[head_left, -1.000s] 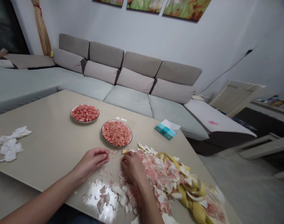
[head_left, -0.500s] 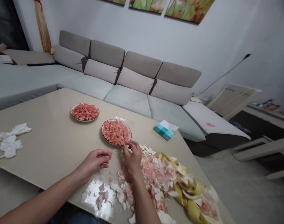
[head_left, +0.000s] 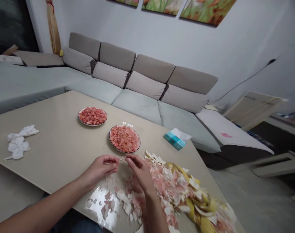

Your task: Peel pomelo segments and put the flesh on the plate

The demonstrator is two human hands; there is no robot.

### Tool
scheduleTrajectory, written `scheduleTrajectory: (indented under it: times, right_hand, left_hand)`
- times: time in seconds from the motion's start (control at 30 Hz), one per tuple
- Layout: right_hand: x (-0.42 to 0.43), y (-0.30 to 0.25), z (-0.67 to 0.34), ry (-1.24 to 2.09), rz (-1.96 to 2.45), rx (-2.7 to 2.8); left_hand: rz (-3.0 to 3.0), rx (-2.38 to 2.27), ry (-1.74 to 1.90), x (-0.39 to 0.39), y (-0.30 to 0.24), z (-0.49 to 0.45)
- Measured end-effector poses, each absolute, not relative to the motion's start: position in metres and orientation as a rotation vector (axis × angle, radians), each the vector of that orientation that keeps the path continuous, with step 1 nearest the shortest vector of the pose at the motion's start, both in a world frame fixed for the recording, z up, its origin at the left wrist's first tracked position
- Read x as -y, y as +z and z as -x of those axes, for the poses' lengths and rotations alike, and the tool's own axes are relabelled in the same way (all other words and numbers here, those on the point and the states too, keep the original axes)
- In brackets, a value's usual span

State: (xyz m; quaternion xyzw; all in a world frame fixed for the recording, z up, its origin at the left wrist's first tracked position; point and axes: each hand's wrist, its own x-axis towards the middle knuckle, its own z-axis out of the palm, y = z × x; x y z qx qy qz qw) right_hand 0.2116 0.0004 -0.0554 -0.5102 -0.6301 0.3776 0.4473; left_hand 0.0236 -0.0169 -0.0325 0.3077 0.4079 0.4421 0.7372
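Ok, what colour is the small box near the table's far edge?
Teal, with white tissue sticking out the top of the tissue box; it shows in the head view.

No lettering can be read anywhere, not even on the tissue pack point(head_left: 174, 140).

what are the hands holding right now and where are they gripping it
The left hand and right hand pinch a small pale scrap between their fingertips, one at each end; what it is cannot be told.

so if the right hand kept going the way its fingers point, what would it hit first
Most likely the left hand: the right hand points its fingers leftward and slightly away, nearly touching the left fingertips. Past them lies bare beige tabletop; the round plate of pink fruit pieces sits farther back, probably off that line.
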Motion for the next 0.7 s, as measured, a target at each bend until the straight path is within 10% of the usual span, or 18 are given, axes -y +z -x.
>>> scheduleTrajectory:
  times: [0.7]
  right_hand:
    - [0.008,-0.055,-0.202,1.474,1.097,1.32]
  left_hand:
    - [-0.732,-0.884,0.923,0.017,-0.036,-0.023]
